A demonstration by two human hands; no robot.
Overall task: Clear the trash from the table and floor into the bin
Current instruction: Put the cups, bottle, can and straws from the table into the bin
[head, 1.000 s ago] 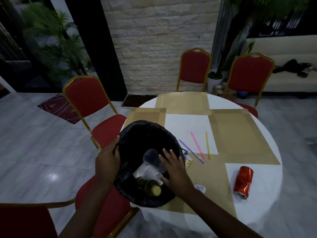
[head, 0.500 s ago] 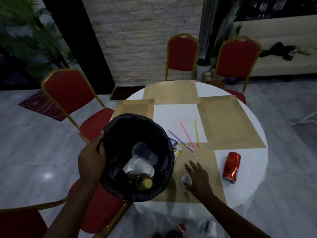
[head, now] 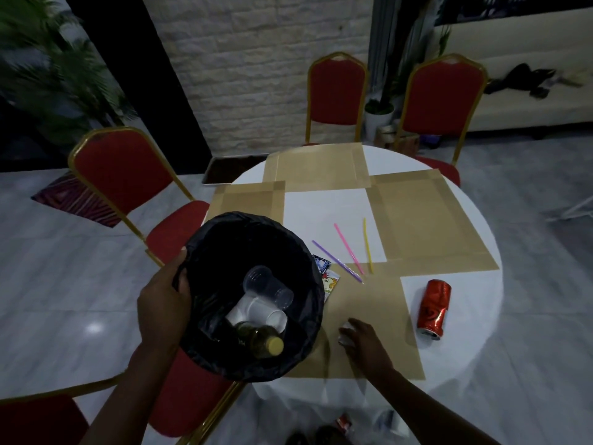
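My left hand (head: pixel 165 303) grips the left rim of the black-lined bin (head: pixel 308 335), which I hold over the table's near-left edge. Inside lie clear plastic cups (head: pixel 266 284) and a bottle with a yellow cap (head: pixel 263 342). My right hand (head: pixel 365 343) is closed over a small crumpled white paper ball (head: pixel 343 335) on the round table (head: pixel 455 319). A dented red can (head: pixel 434 308) lies on its side to the right. Three straws, purple (head: pixel 337 261), pink (head: pixel 348 248) and yellow (head: pixel 368 245), lie mid-table. A colourful wrapper (head: pixel 329 279) pokes out beside the bin.
Red chairs with gold frames stand at the left (head: pixel 128 187), back (head: pixel 337 91) and back right (head: pixel 444 97); another red seat (head: pixel 189 403) is under the bin. More litter (head: pixel 345 423) lies on the floor below the table's near edge. A sofa (head: pixel 529 75) stands far right.
My right hand left the bin's mouth, moved right onto the table and closed over the paper ball. The view shifted, and litter on the floor came into sight.
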